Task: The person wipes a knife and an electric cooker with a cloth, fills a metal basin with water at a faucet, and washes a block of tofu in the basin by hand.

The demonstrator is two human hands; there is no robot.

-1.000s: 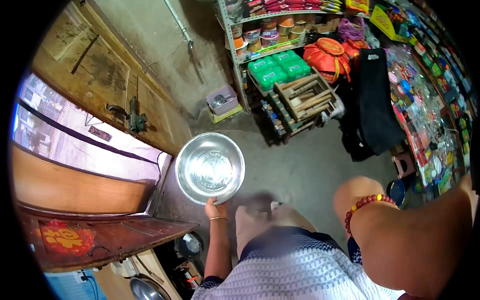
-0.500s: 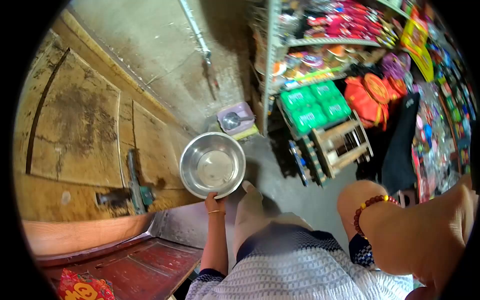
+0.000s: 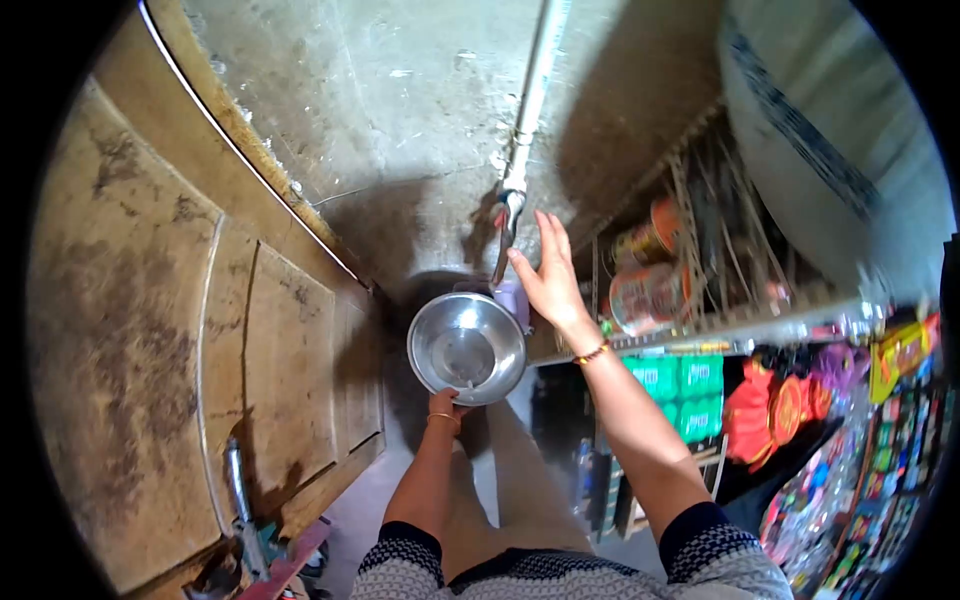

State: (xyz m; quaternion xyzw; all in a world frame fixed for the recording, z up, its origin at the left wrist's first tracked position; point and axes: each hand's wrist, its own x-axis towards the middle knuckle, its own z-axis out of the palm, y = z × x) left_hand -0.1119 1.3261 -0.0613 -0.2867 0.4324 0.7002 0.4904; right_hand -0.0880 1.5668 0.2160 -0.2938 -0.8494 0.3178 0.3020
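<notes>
A round metal basin [image 3: 466,348] hangs level in front of my body, its near rim gripped by my left hand [image 3: 444,408]. My right hand [image 3: 549,275] is raised with its fingers apart and nothing between them. Just left of those fingers is a faucet [image 3: 512,215] at the lower end of a pale pipe [image 3: 535,90] on the wall; no contact between hand and faucet is plain. Behind the basin, a lilac container [image 3: 512,298] shows only in part.
A worn wooden door [image 3: 290,350] stands at the left. To the right, a metal shelf [image 3: 740,330] holds tubs. Below it are green packs [image 3: 680,385] and a red bag [image 3: 765,410]. A large pale covered object [image 3: 820,130] fills the upper right.
The view has moved nearer the wall pipe and faucet. My right arm, bent at the right edge before, now reaches forward with the hand open. The basin stays in my left hand.
</notes>
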